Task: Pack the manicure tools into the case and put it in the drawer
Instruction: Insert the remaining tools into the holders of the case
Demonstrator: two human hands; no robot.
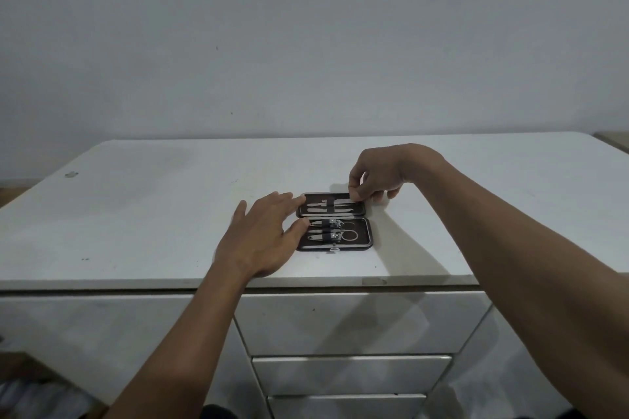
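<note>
Head view: left hand lies flat-fingered steadying the open case, while right hand fingers pinch its far edge, likely to fold it closed.

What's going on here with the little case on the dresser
A person is packing a manicure set. The case lies open flat on the white dresser top, with metal tools already strapped into both halves. The left hand rests on the case's left edge, steadying it, while the right hand pinches at the far right corner of the far half. The drawers below are all shut, so the case has yet to be closed and stowed.
</note>
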